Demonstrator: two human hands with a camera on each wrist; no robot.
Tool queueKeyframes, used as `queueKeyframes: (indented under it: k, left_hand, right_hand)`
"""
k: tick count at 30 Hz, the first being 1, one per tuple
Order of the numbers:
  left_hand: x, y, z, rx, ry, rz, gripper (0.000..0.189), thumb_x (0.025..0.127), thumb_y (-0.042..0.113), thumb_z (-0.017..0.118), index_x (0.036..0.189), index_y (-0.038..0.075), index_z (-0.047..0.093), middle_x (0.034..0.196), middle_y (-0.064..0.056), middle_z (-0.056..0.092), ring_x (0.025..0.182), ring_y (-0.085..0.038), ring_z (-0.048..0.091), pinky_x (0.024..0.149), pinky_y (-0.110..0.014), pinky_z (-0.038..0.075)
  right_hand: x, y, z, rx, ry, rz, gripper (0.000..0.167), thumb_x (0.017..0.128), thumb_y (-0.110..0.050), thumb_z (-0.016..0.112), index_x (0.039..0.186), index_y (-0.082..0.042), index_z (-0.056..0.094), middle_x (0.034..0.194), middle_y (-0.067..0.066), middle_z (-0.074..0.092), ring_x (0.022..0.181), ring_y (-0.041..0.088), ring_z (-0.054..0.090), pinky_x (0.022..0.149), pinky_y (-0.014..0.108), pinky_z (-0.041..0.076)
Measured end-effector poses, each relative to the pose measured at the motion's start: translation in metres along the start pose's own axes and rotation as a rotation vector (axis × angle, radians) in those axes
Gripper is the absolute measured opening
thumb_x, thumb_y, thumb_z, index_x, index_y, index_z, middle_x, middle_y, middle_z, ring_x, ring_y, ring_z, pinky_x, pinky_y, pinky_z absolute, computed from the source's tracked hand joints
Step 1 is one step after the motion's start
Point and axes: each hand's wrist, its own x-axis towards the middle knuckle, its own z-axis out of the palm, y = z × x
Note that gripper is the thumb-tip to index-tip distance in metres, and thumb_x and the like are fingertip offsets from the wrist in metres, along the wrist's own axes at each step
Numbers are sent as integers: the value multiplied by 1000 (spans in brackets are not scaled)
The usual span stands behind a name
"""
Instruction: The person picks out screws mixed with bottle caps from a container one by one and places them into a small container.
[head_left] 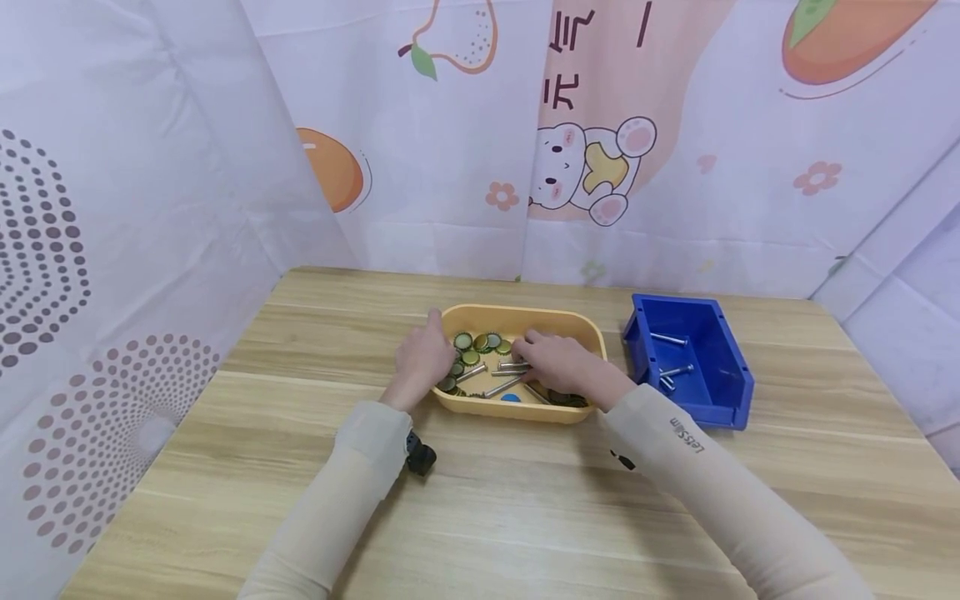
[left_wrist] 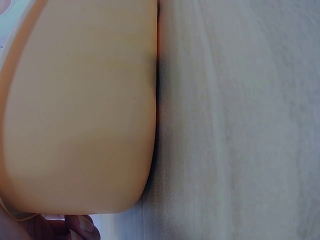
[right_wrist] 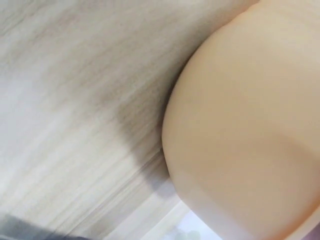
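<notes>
A yellow plastic tub (head_left: 525,408) stands on the table with bottle caps (head_left: 470,357) and metal bolts (head_left: 504,387) loose inside. My left hand (head_left: 425,354) grips the tub's left end. In the left wrist view its curled fingers (left_wrist: 86,224) show beyond the end wall. My right hand (head_left: 562,364) reaches over the tub's right side, its fingertips down among the bolts near the middle. I cannot tell whether they pinch one. A blue disc (head_left: 510,398) lies near the front wall. In the right wrist view the tub's outer wall (right_wrist: 240,120) hides the right fingers.
Right of the tub is a blue bin (head_left: 731,392) with several bolts (head_left: 677,369) in it. The wood-grain table (head_left: 487,500) extends toward me. A patterned curtain (head_left: 420,208) hangs behind its back edge, and another hangs on the left.
</notes>
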Motion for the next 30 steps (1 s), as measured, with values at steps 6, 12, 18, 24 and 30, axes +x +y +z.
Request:
queueKeyframes:
  k: [6,12,18,24,30]
  left_hand:
    - [0,-1,0,3,6,6,44,92,14,52,134,10,41,82,-12,61,66,-25,59,51,-32,41]
    - [0,0,-1,-2,1,1,46,92,15,52,137,10,40,83,-13,61,67,-26,59,51,-32,41]
    - [0,1,-1,3,2,0,49,93,16,52,140,11,38,84,-13,61,68,-26,59,52,-33,41]
    - [0,0,-1,1,4,-2,46,93,15,52,137,11,40,84,-13,62,68,-26,59,53,-34,42]
    - [-1,0,-1,0,6,-1,43,93,15,52,134,11,41,85,-14,62,69,-27,59,53,-34,41]
  right_hand:
    - [-1,1,-3,52,-75,62,29,90,-31,70,117,-23,60,102,6,59,77,21,58,64,37,49]
    - [-2,0,-5,117,-108,89,25,91,-27,68,113,-20,58,100,6,58,76,20,56,65,34,46]
    - [-2,-3,-5,54,-56,85,16,89,-28,70,97,-18,60,89,4,55,69,19,51,56,30,39]
    - [-2,-5,-5,-39,-30,75,16,90,-30,70,92,-18,60,82,2,55,63,17,49,50,29,36]
    - [-2,-7,-6,-16,-72,98,13,92,-26,68,93,-16,59,80,2,58,65,18,51,53,29,39]
